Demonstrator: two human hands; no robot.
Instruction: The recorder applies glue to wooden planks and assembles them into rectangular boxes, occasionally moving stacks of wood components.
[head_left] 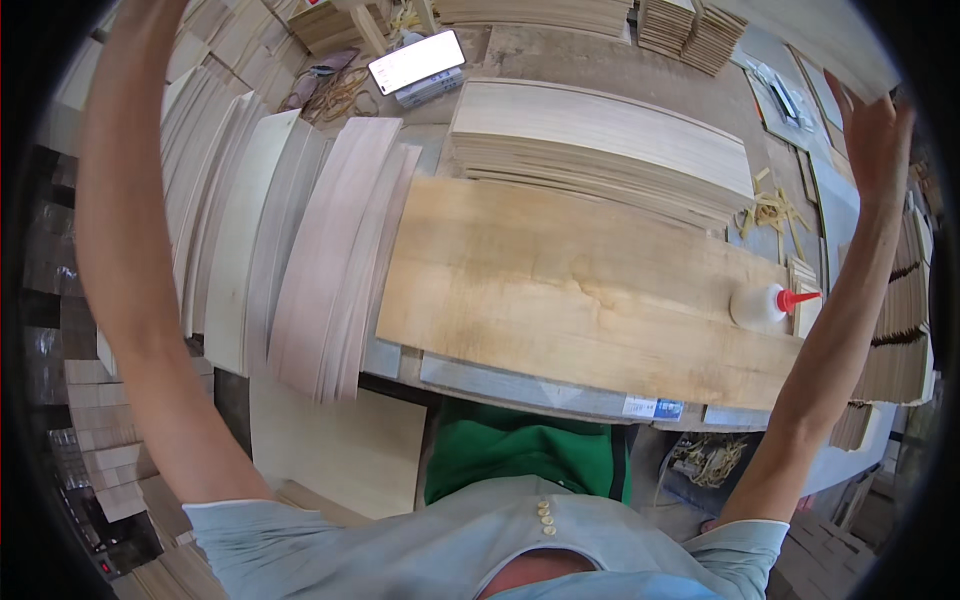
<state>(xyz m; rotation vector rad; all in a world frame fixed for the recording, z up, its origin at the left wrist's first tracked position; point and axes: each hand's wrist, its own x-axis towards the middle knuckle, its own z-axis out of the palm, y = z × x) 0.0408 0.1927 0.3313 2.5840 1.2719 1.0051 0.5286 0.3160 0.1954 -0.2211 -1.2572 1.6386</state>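
Note:
Both my arms are raised. The left forearm (125, 200) runs up past the top left edge, and my left hand is out of the picture. At the upper right, my right hand (876, 135) reaches up beside a pale, blurred surface (835, 35) that covers most of its fingers. Whether it grips that surface cannot be made out. Below, a wide tan wooden board (560, 280) lies on the workbench, and neither hand touches it. A white squeeze bottle (757, 305) with a red nozzle lies on its side at the board's right end.
Behind the board is a stack of pale wood panels (600, 135). Thin boards (335, 240) lean in rows at the left. A lit phone (418, 62) rests on a small box at the back. Yellowish strips (775, 212) lie at the right, and more panels (895, 330) stand beyond my right arm.

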